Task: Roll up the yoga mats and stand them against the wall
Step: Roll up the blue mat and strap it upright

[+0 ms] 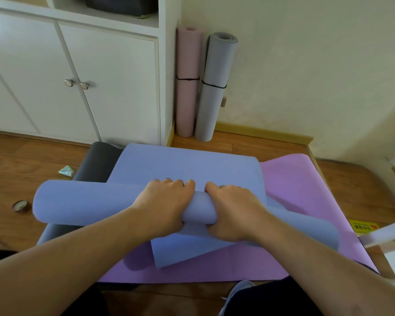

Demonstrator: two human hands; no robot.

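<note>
both the left hand (167, 201) and right hand (232, 209) grip the blue mat's roll (89, 201), fingers curled over it; its long axis runs left-right, unrolled length (180, 165) ahead toward the wall (306, 65).

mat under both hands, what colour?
Periwinkle blue mat, gripped by left hand and right hand; head view.
</note>
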